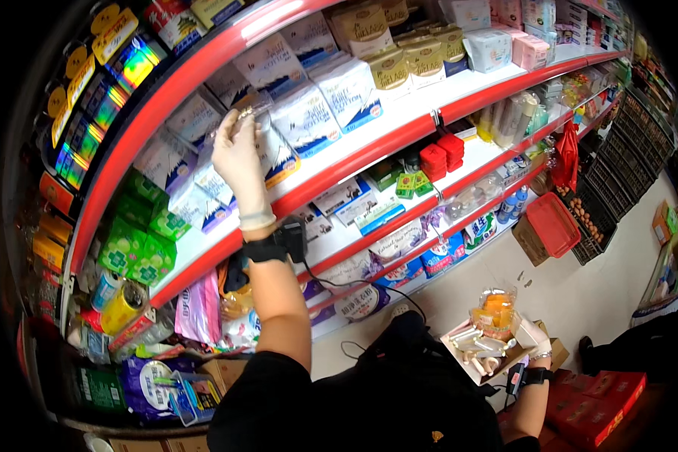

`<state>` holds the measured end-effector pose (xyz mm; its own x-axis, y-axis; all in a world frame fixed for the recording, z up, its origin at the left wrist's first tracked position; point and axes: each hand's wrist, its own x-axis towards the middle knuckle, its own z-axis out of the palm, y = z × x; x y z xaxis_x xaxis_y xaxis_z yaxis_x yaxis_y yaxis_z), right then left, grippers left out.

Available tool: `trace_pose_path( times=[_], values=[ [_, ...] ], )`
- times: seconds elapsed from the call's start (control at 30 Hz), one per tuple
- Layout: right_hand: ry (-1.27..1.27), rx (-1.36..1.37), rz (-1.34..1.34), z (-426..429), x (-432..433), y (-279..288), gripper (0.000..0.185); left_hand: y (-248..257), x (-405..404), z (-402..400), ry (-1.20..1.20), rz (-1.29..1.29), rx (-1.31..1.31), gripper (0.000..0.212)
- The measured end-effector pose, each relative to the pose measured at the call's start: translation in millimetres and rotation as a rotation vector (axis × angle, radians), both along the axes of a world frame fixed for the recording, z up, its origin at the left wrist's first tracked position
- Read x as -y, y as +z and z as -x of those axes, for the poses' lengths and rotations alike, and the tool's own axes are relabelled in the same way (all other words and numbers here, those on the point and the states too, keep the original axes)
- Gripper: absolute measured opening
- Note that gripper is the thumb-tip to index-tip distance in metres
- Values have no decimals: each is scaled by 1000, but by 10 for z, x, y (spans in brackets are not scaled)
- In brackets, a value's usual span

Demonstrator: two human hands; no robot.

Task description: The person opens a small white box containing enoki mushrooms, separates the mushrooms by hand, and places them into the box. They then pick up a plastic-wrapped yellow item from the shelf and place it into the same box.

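My left hand (237, 147), in a pale glove, reaches over the upper shelf. Its fingers are bent around a shiny clear plastic packet (252, 105), whose contents are too blurred to tell. Under and beside this hand lie white-and-blue packs of sanitary pads (305, 120). My right hand (534, 337), also gloved, holds a small open carton (456, 359) at its right side, low before my body. Inside the carton lie several small pale tube-like items (479, 343). A clear pack with orange contents (497, 311) rests at the carton's far edge.
Red-edged shelves (395, 127) curve across the view. Green packs (138, 254) sit at the left shelf end. A red plastic basket (552, 224) and black crates (599, 198) stand on the floor. Red boxes (596, 404) are stacked at right. A cable (367, 281) hangs from my left wrist.
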<state>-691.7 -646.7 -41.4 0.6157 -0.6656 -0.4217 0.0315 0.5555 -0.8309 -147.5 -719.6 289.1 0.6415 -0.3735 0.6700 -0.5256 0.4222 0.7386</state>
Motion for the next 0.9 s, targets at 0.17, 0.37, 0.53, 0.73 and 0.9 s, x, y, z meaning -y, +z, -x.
trace_pose_path(
  times=[0.17, 0.37, 0.53, 0.73, 0.9],
  values=[
    [37, 18, 14, -84, 75, 59, 48, -38, -36, -263, -31, -264, -79, 31],
    [30, -8, 61, -119, 178, -68, 48, -141, -112, -218, -26, -295, -20, 40],
    [-6, 22, -57, -162, 122, 66, 50, -449, -486, 353, 67, -116, 98, 33],
    [-123, 22, -209, -7, -68, 56, 47, -1739, -633, 603, 95, -353, 593, 16],
    [-90, 30, -157, 1, -188, 114, 47, -2755, -331, -15, -54, -617, 30, 20]
  ],
)
